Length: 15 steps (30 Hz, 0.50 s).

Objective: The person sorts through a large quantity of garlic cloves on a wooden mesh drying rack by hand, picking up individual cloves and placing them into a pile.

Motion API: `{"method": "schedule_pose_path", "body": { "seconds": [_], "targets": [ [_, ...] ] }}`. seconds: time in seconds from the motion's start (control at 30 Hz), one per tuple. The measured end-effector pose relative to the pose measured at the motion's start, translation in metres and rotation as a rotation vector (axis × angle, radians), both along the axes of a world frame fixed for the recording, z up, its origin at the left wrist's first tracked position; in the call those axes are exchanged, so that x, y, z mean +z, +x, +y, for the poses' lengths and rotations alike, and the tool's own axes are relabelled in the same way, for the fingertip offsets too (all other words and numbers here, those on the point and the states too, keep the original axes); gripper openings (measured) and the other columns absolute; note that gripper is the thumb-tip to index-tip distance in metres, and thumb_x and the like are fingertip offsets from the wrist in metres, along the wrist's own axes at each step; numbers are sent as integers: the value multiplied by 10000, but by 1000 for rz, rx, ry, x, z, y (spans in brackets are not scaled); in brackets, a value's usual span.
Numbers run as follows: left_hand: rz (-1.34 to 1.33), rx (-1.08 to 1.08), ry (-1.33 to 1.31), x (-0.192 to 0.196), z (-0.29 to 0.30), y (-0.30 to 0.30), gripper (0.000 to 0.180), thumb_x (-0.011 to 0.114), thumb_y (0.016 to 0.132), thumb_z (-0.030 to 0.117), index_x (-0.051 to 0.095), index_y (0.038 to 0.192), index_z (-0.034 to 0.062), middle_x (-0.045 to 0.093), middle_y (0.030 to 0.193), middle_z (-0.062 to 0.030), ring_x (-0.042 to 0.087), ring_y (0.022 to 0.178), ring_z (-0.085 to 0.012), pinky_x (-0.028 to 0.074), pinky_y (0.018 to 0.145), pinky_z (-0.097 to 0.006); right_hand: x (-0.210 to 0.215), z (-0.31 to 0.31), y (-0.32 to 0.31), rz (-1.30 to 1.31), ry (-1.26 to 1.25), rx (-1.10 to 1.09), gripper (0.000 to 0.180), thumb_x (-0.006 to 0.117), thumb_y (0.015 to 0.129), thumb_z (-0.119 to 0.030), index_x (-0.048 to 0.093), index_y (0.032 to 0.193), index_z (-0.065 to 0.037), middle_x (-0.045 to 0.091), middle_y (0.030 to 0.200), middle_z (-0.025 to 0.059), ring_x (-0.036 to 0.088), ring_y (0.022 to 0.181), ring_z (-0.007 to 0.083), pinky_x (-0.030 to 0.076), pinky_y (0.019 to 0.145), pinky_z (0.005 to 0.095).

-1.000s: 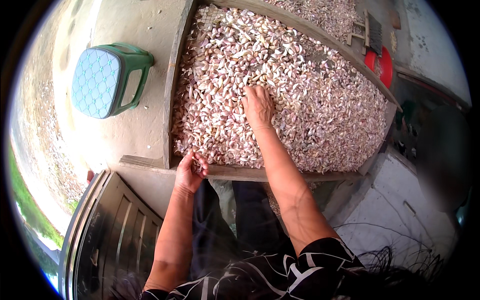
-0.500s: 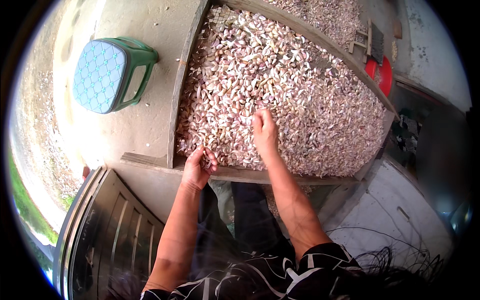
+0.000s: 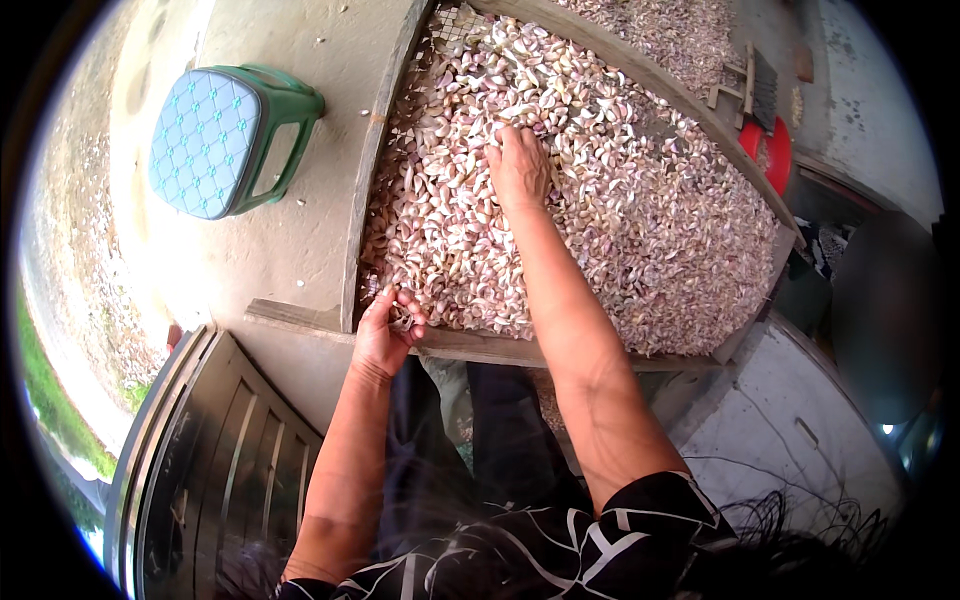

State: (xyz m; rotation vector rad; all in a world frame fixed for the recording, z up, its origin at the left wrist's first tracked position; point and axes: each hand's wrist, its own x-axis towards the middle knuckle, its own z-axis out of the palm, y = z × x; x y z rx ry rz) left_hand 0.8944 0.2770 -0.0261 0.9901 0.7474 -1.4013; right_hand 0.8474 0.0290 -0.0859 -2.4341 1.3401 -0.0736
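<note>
Pale pinkish garlic cloves [image 3: 610, 230] lie spread in a thick layer inside a wooden-framed tray [image 3: 365, 210] with a mesh bottom. At the tray's near left corner, my left hand [image 3: 385, 335] is palm up with curled fingers, cupped around a few garlic cloves or bits of their skin. My right hand [image 3: 521, 170] reaches further out over the middle of the layer, back of the hand up. Its fingers bend down and touch the cloves; whatever is between the fingertips is hidden.
A green plastic stool [image 3: 205, 140] with a quilted blue top stands left of the tray on the concrete floor. More cloves [image 3: 670, 35] lie beyond the far board. A red basin [image 3: 772, 155] and a brush [image 3: 762, 90] are at the far right, a dark door [image 3: 230, 450] at near left.
My right hand has moved forward from nearer the tray's front to the upper middle, down onto the cloves. My left hand stays at the near corner. The whole view has shifted slightly.
</note>
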Motion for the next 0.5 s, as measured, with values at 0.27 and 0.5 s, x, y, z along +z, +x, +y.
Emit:
{"method": "schedule_pose_path", "body": {
  "seconds": [0.27, 0.5],
  "targets": [
    [-24, -8, 2, 3, 9, -1, 236, 456, 833, 297, 466, 746, 78, 510, 670, -58, 514, 618, -181, 426, 511, -286, 16, 25, -46, -284, 495, -254, 182, 574, 726, -135, 506, 859, -31, 580, 714, 114, 562, 615, 255, 434, 573, 353],
    [31, -155, -59, 6, 4, -18, 248, 454, 838, 272, 496, 704, 67, 517, 605, -47, 493, 516, -148, 376, 443, -245, 46, 119, -77, -441, 1005, -284, 76, 535, 777, -52, 545, 839, -10, 545, 661, 22, 490, 523, 84, 425, 483, 206]
  ]
}}
